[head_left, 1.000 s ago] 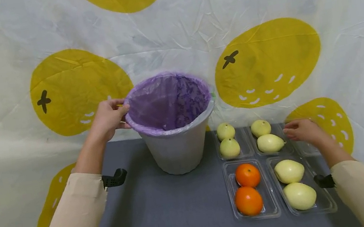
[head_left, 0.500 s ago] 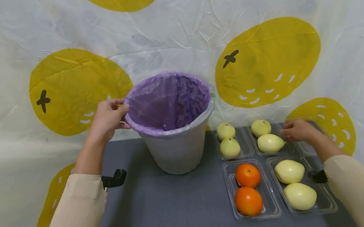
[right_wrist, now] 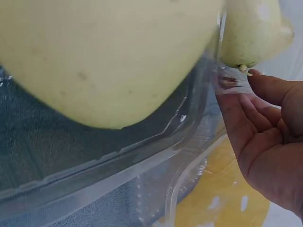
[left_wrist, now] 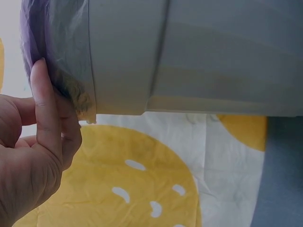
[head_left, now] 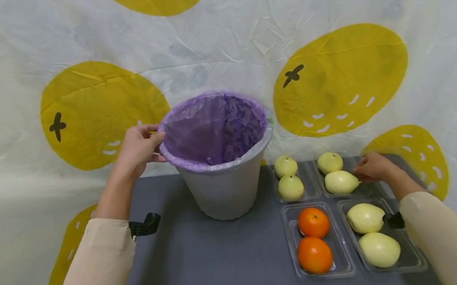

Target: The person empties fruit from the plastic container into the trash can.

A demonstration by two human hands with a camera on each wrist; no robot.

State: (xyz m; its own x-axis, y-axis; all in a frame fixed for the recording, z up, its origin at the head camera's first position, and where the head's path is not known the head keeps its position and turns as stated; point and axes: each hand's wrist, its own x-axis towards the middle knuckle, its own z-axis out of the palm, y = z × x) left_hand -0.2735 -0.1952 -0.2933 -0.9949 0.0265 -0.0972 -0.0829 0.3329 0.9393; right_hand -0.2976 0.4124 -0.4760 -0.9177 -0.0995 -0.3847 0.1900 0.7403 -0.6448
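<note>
My left hand (head_left: 136,150) pinches the left rim of a light grey trash can (head_left: 228,193), lined with a purple plastic bag (head_left: 191,138) folded over the rim. In the left wrist view its fingers (left_wrist: 45,104) lie along the bag's edge. My right hand (head_left: 375,167) pinches the right end of a clear plastic tray (right_wrist: 234,87), thumb above and fingers below. Two pale yellow-green pears sit in that tray; the nearer pear (head_left: 341,182) has its stem right by my thumb. Another pear (right_wrist: 109,56) fills much of the right wrist view.
A tray (head_left: 305,170) with two rounder pears stands beside the can. In front are a tray (head_left: 341,244) of two oranges (head_left: 314,255) and a tray (head_left: 414,262) of two pears. A lemon-print cloth (head_left: 211,39) hangs behind the dark grey tabletop (head_left: 223,274).
My right hand has moved slightly left and down and now pinches the tray's end. The left hand stays at the can's rim. The view has shifted slightly.
</note>
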